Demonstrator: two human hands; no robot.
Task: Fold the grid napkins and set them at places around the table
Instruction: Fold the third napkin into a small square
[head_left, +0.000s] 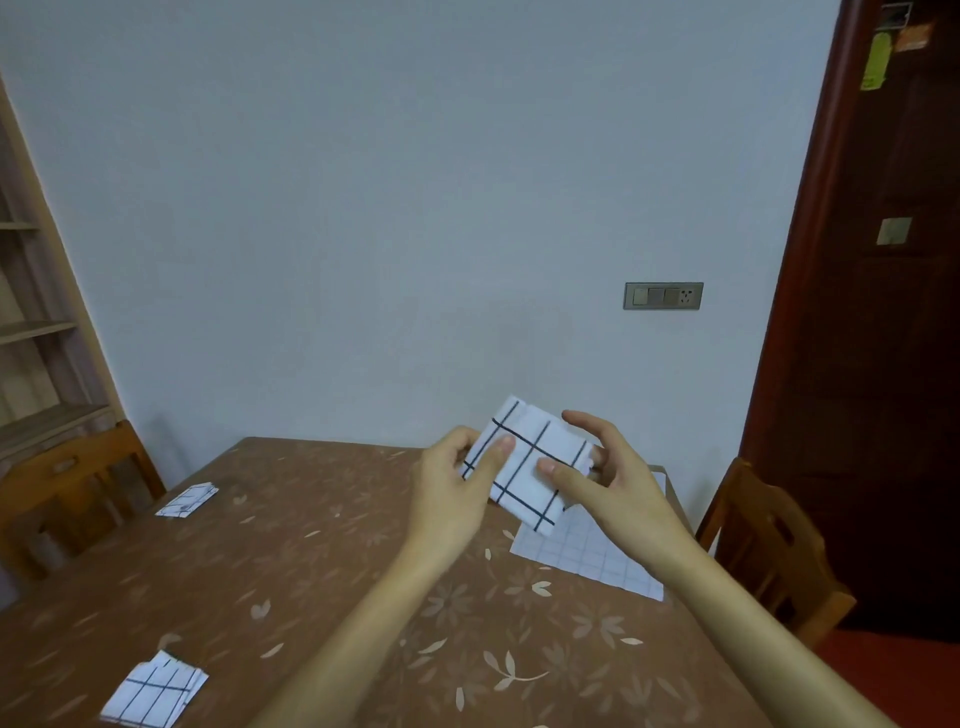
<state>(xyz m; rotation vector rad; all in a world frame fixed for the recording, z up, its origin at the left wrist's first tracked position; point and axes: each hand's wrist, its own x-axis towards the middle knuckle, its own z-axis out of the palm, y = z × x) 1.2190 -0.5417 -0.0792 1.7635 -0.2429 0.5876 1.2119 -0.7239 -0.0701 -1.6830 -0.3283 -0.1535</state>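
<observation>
A folded napkin (527, 462) is held in the air above the counter (332, 561), near its far right corner, gripped by both hands. The left hand (449, 499) pinches the napkin's left edge, thumb on the top face and fingers (462, 441) curled behind. The right hand (608, 483) has its thumb pressed on the top face near the lower right; its other fingers are spread loosely around the far edge, and whether they touch the cloth I cannot tell.

Just below, an unfolded cloth (592, 556) lies flat at the right edge. Two folded napkins are already set down: one (188, 500) at the far left edge by a chair (78, 493), one (153, 693) at the near left edge. Another chair (769, 551) stands beside the right edge.

The likely trouble is the fold opening. The layers at the napkin's far corner look slightly stepped, and with the right fingers loose, letting go with either hand could let the cloth spring apart or slide askew. Setting it down on the flat cloth would bury that one and muddle the next fold; putting it too near the edge risks it slipping off toward the chair
</observation>
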